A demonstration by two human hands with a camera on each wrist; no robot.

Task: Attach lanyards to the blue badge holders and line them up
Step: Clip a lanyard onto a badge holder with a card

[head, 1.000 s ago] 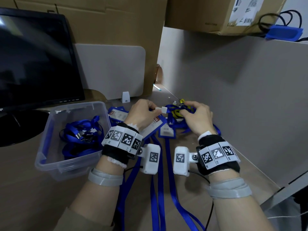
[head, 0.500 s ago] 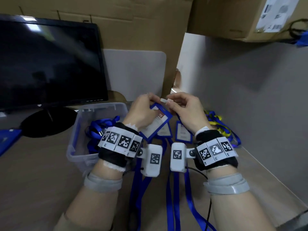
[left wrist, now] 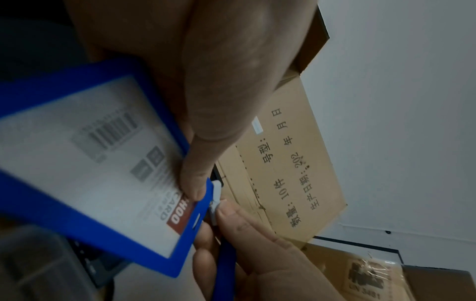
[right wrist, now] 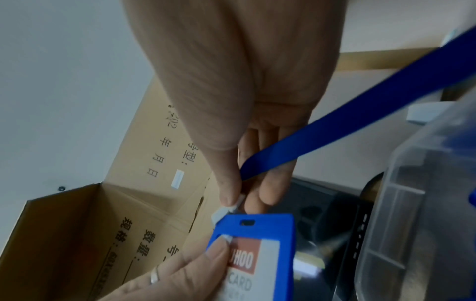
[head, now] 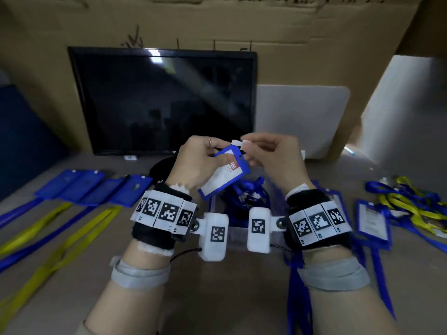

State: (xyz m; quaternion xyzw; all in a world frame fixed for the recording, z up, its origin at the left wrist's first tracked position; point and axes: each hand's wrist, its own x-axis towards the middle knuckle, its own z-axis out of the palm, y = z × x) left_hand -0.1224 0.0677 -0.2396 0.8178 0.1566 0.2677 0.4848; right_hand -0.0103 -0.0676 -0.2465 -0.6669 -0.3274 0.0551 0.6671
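My left hand [head: 216,153] grips a blue badge holder [head: 225,174] by its top corner, thumb on the card face [left wrist: 90,163]. It is tilted and lifted above the desk. My right hand [head: 250,147] pinches the white plastic clip [head: 240,142] of a blue lanyard right at the holder's top edge, beside its slot [right wrist: 247,222]. The clip [right wrist: 225,210] touches the holder's corner; whether it passes through the slot I cannot tell. The lanyard strap [right wrist: 360,114] trails away from my right fingers.
A clear plastic bin [head: 238,232] with blue lanyards sits under my hands. Several blue holders [head: 94,188] with blue and yellow lanyards lie in a row at left. More holders [head: 373,221] and tangled lanyards [head: 411,201] lie at right. A black monitor [head: 164,100] and cardboard boxes stand behind.
My hands lifted the holder and clip off the pile by the right wall and brought them together over the bin. The view swung left, showing the row of holders.
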